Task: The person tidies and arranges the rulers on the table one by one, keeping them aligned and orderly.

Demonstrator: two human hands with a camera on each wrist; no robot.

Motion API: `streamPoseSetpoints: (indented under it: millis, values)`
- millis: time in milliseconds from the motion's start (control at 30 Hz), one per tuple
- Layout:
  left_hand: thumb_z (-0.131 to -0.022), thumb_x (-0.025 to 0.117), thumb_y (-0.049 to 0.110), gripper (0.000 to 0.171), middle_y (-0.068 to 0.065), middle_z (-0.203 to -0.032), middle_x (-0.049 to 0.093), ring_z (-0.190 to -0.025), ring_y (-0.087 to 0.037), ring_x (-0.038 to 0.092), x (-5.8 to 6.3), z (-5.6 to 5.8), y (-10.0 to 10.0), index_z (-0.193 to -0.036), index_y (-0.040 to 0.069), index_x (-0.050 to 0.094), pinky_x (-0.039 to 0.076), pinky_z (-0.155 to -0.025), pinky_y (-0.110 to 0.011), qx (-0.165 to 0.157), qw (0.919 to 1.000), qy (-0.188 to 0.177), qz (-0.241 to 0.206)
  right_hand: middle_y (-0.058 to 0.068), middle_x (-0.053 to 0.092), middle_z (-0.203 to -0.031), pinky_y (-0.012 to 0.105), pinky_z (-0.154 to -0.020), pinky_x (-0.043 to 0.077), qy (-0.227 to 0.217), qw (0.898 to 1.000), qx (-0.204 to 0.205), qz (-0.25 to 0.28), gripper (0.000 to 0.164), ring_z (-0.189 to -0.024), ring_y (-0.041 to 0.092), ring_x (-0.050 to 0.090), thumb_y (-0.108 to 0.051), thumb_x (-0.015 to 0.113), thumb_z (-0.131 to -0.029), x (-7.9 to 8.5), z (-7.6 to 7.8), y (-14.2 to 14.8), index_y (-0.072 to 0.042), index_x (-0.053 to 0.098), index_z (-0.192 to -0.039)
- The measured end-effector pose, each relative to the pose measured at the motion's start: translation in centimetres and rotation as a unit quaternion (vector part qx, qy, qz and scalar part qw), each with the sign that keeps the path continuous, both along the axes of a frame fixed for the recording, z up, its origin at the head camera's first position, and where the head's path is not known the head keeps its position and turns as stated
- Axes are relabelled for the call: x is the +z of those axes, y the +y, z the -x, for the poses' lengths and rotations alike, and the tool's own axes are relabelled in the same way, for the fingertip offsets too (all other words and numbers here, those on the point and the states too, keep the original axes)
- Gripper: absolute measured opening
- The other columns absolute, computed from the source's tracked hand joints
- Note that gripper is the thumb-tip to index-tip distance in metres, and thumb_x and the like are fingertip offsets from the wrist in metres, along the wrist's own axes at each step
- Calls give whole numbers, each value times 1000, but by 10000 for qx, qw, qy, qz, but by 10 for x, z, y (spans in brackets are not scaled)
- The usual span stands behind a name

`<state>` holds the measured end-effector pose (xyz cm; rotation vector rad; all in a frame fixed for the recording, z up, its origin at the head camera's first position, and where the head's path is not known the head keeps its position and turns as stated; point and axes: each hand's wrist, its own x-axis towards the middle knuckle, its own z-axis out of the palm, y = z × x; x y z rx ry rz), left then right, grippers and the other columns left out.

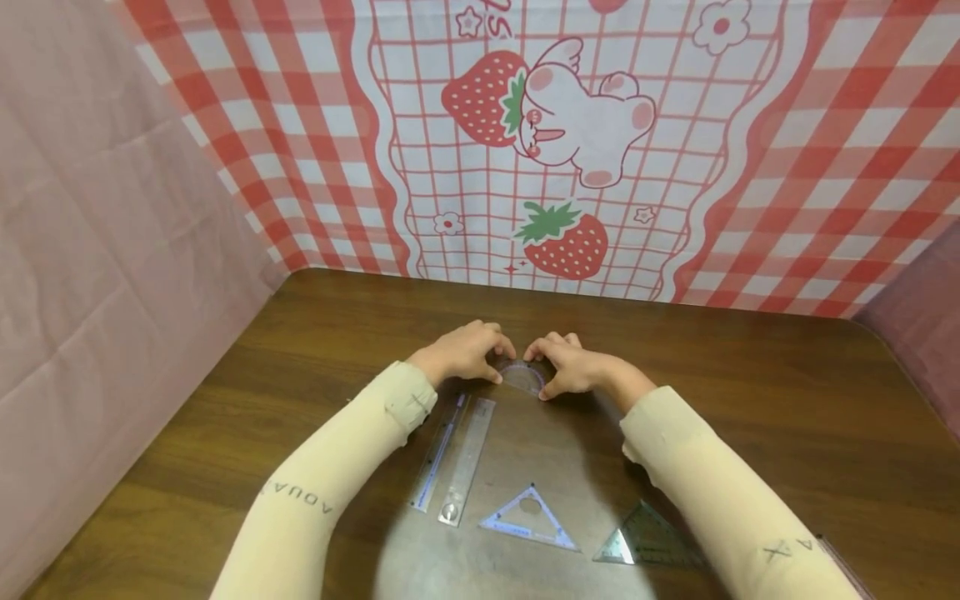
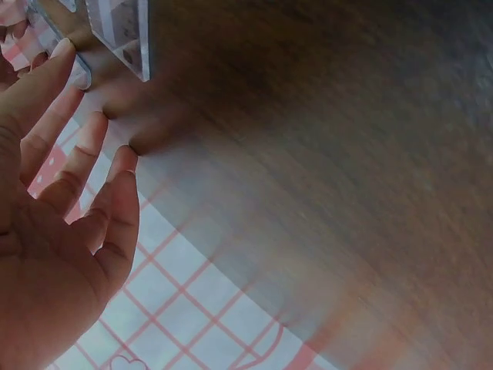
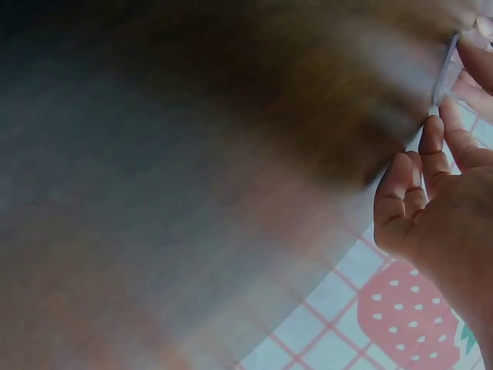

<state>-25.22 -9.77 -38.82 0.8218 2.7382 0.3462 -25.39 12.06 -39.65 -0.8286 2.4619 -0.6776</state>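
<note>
A small clear protractor (image 1: 522, 377) with purple markings lies at the middle of the table, its curved side facing the back. On its left side my left hand (image 1: 467, 350) holds it, thumb at the corner and a fingertip by the arc. My right hand (image 1: 576, 368) pinches the other side between thumb and index finger. In the right wrist view the protractor's thin edge (image 3: 445, 69) shows between the fingers. The left wrist view catches the clear protractor edge (image 2: 83, 75) by the left thumb and index finger, with a thick clear ruler end (image 2: 127, 38) close by.
Nearer me lie a purple-marked ruler (image 1: 437, 458) and a clear ruler (image 1: 470, 458), side by side. To their right are a purple-edged set square (image 1: 517, 530) and a greenish set square (image 1: 648, 533), partly behind my right sleeve. A checked strawberry cloth (image 1: 315, 167) hangs behind the table.
</note>
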Motion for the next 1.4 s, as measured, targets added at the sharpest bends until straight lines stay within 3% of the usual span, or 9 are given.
streamPoseSetpoints:
  millis: [333,500,733,867,1100,1400]
  values:
    - [-83,81,24,43,-7,-117,61,-115,-26,53,-4,3,-3,-124,18,68,44,-103,-41,-4,9997,-105,-207,18,46,-125,50,-100,37,-197,9995,14,236,55,-117,36,37,-6,79,-79,-2,4,-3,-2,49,-125]
    - [-83,81,23,37,-5,-114,61,-111,-24,54,-6,3,-1,-117,15,70,45,-101,-39,-17,9996,-124,-258,19,51,-116,35,-85,41,-579,9939,135,928,57,-101,29,46,8,74,-79,-7,5,-1,-1,40,-123]
    - [-84,80,16,29,-2,-88,63,-82,-13,56,-7,6,-2,-109,10,68,47,-77,-26,-38,9974,-408,-595,15,55,-96,26,-67,37,-800,9851,333,1484,57,-75,18,43,14,68,-81,-11,6,2,1,34,-125]
    - [-84,79,14,27,-1,-79,62,-72,-9,54,-7,6,-4,-108,7,68,44,-68,-21,-24,9963,-544,-666,12,56,-90,23,-63,38,-961,9827,334,1546,57,-70,15,43,15,66,-82,-12,6,1,0,34,-128]
    - [-83,80,12,24,-2,-82,65,-75,-10,56,-6,8,-4,-104,6,68,46,-70,-20,-36,9951,-588,-798,13,57,-88,22,-61,42,-1256,9796,352,1526,54,-67,15,45,18,61,-84,-4,8,2,2,35,-128]
    - [-84,79,12,20,-2,-83,65,-76,-10,56,-4,6,-2,-98,8,66,46,-72,-21,-23,9947,-647,-800,12,58,-83,23,-61,41,-1213,9809,421,1462,54,-66,15,45,20,57,-83,1,6,5,2,36,-129]
